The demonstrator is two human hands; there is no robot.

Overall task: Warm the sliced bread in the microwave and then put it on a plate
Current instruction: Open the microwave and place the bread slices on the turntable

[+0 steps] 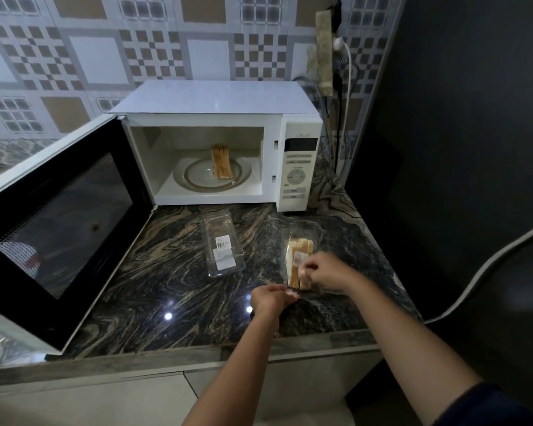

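I have both hands on the bread pack [302,245], a clear wrapper with slices inside, lying on the bench [166,272] in front of the microwave's control panel. The left hand [271,298] has its grip pinched on the pack's near corner. The right hand [326,270] has its fingers curled on the wrapper's top beside the label. More sliced bread [221,161] stands on edge on the turntable [191,179] inside the microwave [213,96], whose door [59,226] hangs wide open (swung left). An empty clear tray [222,241] lies just left of the pack.
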